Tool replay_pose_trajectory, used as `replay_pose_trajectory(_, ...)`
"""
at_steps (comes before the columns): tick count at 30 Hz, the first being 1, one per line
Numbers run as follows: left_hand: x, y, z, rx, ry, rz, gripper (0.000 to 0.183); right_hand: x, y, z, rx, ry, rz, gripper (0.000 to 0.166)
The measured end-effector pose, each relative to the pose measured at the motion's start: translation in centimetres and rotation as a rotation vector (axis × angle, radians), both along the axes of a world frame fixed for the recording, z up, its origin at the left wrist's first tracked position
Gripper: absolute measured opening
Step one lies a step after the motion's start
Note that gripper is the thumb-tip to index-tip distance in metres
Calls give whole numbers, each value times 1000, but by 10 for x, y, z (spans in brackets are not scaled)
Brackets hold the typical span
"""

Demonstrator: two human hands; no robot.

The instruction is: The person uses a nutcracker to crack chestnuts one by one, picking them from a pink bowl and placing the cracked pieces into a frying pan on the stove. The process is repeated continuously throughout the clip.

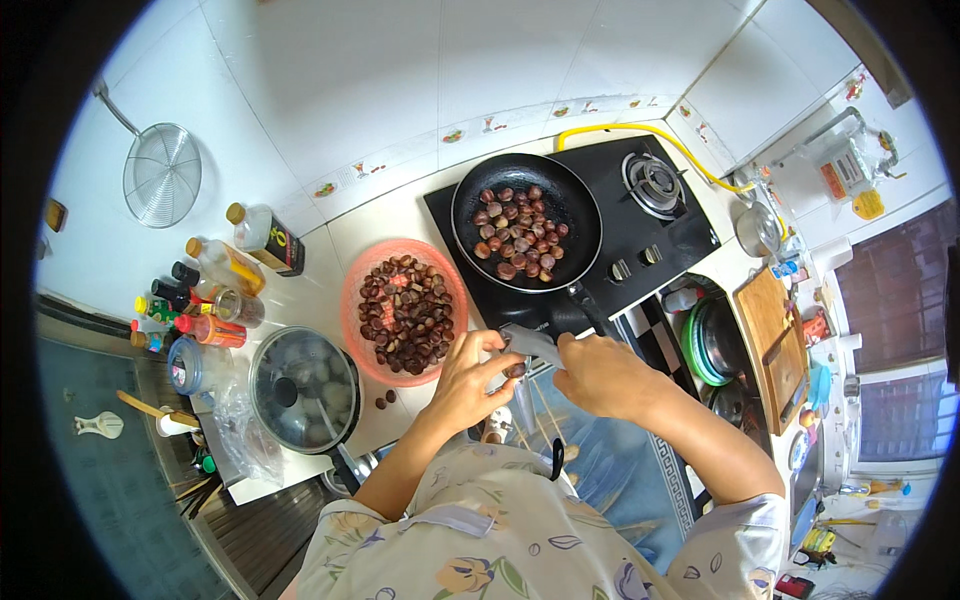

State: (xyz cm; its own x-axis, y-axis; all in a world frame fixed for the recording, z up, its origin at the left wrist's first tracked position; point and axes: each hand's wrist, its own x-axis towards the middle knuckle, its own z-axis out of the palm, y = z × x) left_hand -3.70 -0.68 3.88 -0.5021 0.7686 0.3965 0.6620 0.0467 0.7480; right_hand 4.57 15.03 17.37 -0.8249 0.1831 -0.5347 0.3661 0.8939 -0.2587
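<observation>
Between the thumb and fingers of my left hand (471, 379) is a brown chestnut (515, 370), held in front of my body. My right hand (604, 375) grips a knife whose grey metal blade (531, 343) points left, close above the chestnut; whether it touches the nut I cannot tell. The knife's handle is hidden in my fist. Just beyond my left hand, a pink plastic basket (351, 330) holds many chestnuts (412, 330). A black frying pan (581, 202) on the stove contains more chestnuts (517, 232), reddish brown. A few loose chestnuts (385, 400) lie on the counter beside the basket.
The black gas stove (686, 240) has a bare burner (654, 185) at right and a yellow gas hose (615, 127) behind. A glass-lidded pot (304, 390) stands at left, near several bottles (225, 266). The pan's handle (592, 309) juts toward my right hand. A wooden cutting board (772, 345) lies right.
</observation>
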Motion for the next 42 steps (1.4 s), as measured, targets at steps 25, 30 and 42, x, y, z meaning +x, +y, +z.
replay_pose_trajectory(25,54,21,-31,143,-834,171,42,-11,-14,14,203,-140,150,22)
replay_pose_trajectory(30,61,48,-47,268,-922,222,43,-14,-17,13,220,-130,173,20)
replay_pose_trajectory(42,59,50,-48,270,-931,262,36,-22,-22,18,245,-149,173,20)
